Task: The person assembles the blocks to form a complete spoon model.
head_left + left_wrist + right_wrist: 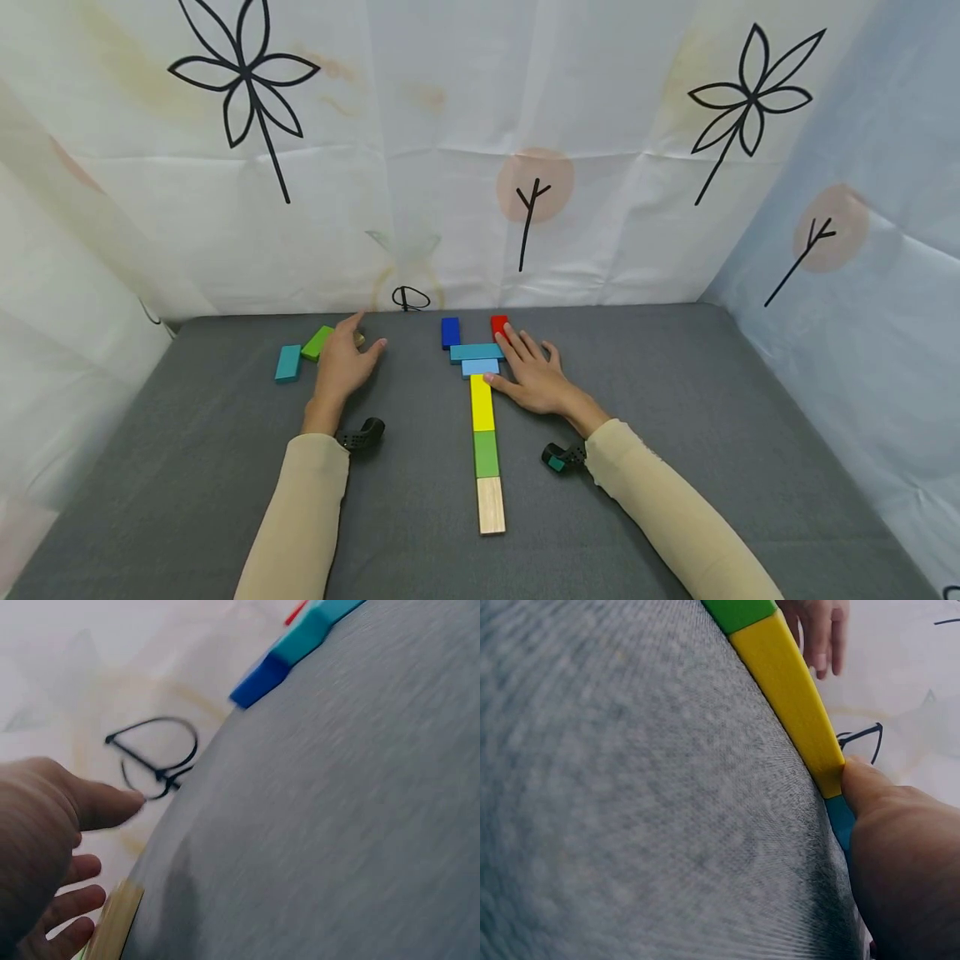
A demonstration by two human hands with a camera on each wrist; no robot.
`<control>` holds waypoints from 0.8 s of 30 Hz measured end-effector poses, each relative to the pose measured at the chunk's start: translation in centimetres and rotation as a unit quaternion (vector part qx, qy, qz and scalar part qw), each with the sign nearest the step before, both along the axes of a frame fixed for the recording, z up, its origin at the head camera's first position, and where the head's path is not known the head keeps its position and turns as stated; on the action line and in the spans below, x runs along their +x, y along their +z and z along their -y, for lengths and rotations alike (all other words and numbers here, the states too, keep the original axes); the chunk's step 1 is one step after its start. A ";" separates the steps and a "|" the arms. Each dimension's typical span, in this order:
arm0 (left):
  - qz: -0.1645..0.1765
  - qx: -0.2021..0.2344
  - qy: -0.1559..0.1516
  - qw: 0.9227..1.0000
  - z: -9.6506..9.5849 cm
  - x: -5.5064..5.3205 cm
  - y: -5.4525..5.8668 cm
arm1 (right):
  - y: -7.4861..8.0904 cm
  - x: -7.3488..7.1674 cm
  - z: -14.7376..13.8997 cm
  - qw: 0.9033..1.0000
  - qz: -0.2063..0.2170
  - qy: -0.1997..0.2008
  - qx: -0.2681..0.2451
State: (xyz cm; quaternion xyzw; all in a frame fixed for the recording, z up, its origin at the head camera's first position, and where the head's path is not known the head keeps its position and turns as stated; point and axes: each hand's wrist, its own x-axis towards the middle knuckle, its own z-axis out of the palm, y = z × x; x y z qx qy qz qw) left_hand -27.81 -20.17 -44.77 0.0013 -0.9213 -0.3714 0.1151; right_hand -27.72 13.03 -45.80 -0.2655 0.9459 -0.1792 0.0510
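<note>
Plainly, we see two bare hands at work over a dark grey tabletop point(420, 517) with coloured blocks on it. The left hand point(343, 367) is loosely spread, thumb well away from the fingers, and we see nothing gripped in it. It is near a small loose group toward the far left: a pale wooden block point(116, 919), mostly hidden behind the hand in the head view, a lime block point(317, 342) and, just beside that, a teal block point(287, 364). In the left wrist view the fingers are close to the wooden block, but we cannot tell whether they touch it.

The right hand point(534, 379) is also opened out, its fingers extended and grasping nothing. Its thumb touches the far end of a yellow block point(482, 402), as the right wrist view confirms, while the fingers reach to a red block point(498, 323) and cover its near part; we cannot tell if they press on it.

These two belong to a figure near the middle. From the yellow block, a green block point(486, 453) and a plain wood block point(491, 505) run in line toward us. Beyond the yellow lie a short light blue block point(480, 367) and a longer turquoise bar point(476, 354), both crosswise. A dark blue block point(450, 332) stands off the bar's left end, pointing away from us.
</note>
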 end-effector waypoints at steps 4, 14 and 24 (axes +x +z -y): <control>0.010 0.005 0.020 1.000 1.0 0.2 0.1 | 0.0 0.0 0.0 1.000 0.000 -0.003 0.002; 0.026 0.027 0.044 0.998 1.5 0.3 0.2 | -0.1 0.0 0.0 1.000 0.002 -0.002 0.001; 0.000 0.065 0.049 0.997 1.1 0.5 0.0 | 0.1 0.1 0.0 1.000 0.002 -0.002 0.002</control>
